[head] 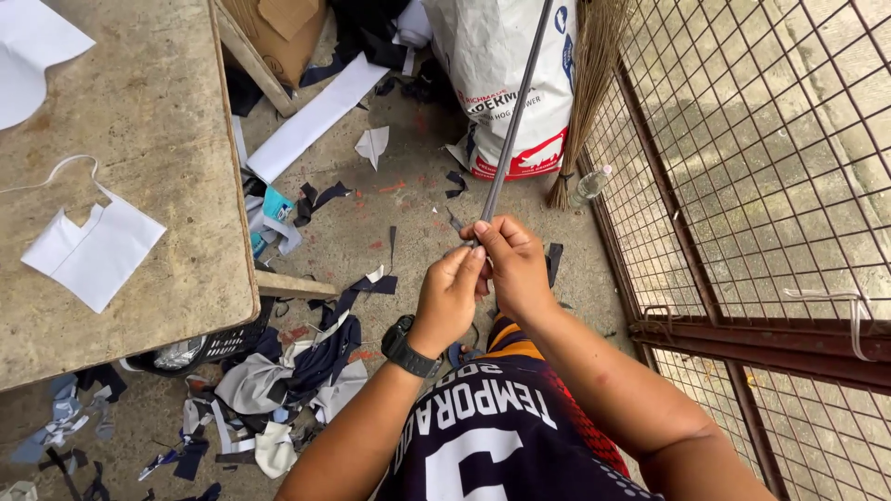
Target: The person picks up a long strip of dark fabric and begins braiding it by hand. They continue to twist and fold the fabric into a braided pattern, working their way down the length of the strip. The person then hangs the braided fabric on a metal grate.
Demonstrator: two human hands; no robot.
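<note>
Hands meet at the near end of a thin grey rod [513,121] — the left hand [448,299], a black watch [409,349] on its wrist, and the right hand [513,267] both pinch that end, fingertips closed on it and touching each other. From them the rod slants up and away, crossing a white sack [487,65] and running beside a straw broom [588,93] that leans against the wire-mesh fence [761,167]. Left of the hands stands the bench [158,186] with white paper pieces on it — cloth scraps [297,371] litter the floor below.
</note>
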